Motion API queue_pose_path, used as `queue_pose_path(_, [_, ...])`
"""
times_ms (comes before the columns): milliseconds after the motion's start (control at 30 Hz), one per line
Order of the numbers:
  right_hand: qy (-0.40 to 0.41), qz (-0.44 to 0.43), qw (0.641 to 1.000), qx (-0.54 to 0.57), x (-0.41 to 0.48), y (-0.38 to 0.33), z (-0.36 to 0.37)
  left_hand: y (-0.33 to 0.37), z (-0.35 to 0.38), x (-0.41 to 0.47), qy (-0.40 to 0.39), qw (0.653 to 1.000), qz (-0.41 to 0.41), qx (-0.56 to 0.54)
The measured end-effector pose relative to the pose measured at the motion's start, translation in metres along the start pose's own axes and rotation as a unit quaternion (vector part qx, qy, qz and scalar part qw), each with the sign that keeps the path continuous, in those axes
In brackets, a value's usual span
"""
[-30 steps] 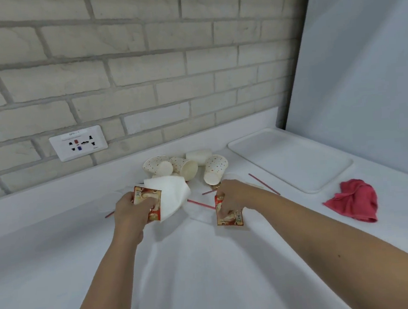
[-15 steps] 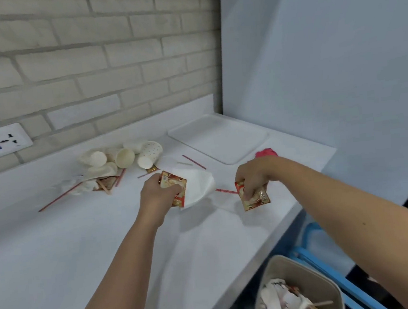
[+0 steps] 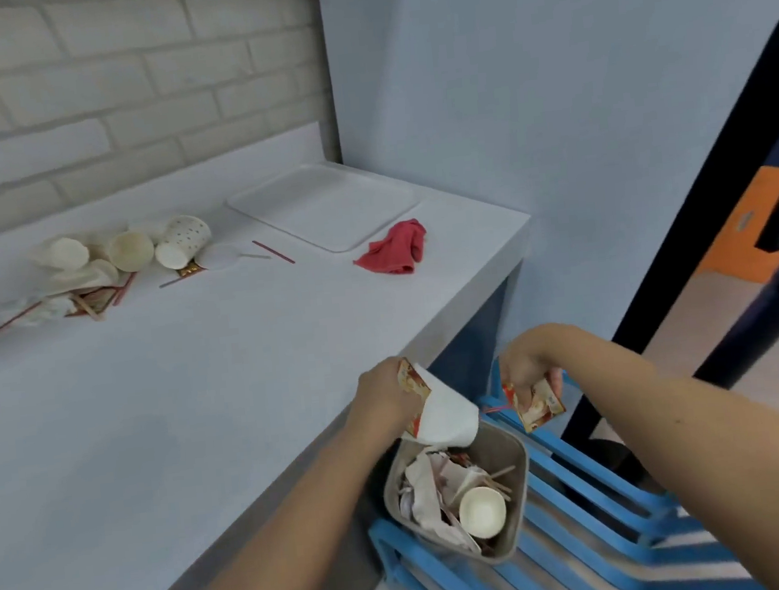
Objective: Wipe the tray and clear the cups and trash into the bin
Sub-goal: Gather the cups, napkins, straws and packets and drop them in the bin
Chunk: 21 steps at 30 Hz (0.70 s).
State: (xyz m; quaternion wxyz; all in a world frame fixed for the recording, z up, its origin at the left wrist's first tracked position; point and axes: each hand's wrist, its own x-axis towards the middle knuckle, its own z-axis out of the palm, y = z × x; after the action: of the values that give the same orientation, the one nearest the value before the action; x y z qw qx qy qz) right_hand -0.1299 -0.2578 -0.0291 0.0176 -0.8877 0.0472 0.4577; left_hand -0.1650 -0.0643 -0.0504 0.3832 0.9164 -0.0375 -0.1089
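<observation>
My left hand (image 3: 385,400) grips a white paper cup (image 3: 447,417) together with a red sachet (image 3: 412,380), held just over the rim of the grey bin (image 3: 514,477). My right hand (image 3: 525,367) holds another red sachet (image 3: 538,404) and a thin red stirrer above the bin's far side. The bin holds crumpled paper, sticks and a cup. On the counter's far left lie several paper cups (image 3: 182,241), wrappers and red stirrers (image 3: 274,252). A white tray (image 3: 322,206) sits at the back right, a red cloth (image 3: 395,249) beside it.
The white counter (image 3: 173,387) ends at a front edge beside the bin. The bin stands on a blue slatted rack (image 3: 589,513). A brick wall runs behind, a pale blue wall on the right, a dark door frame (image 3: 687,242) further right.
Both hands have carried the cup and sachets from the counter, over its edge, to above the bin. My view has swung right and down.
</observation>
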Motion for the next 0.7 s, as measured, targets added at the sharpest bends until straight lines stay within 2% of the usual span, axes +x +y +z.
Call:
queue_pose_path(100, [0.040, -0.011, 0.999, 0.008, 0.017, 0.000, 0.026, -0.014, 0.030, -0.001, -0.008, 0.999, -0.023, 0.037])
queue_pose_path(267, [0.167, -0.044, 0.985, 0.009, 0.044, -0.007, 0.053, -0.044, 0.065, 0.002, -0.003, 0.997, -0.070, 0.045])
queue_pose_path(367, [0.213, -0.077, 0.973, 0.036, 0.055, -0.008, 0.058, -0.058, 0.078, 0.006, 0.006, 0.993, -0.098, 0.059])
queue_pose_path(567, [0.207, -0.108, 0.971, 0.046, 0.054, -0.005, 0.055, -0.071, 0.099, 0.006, 0.028, 0.989, -0.076, 0.126])
queue_pose_path(700, [0.184, -0.124, 0.974, 0.043, 0.054, 0.000, 0.057, -0.070, 0.115, 0.006, -0.028, 0.992, -0.053, 0.113])
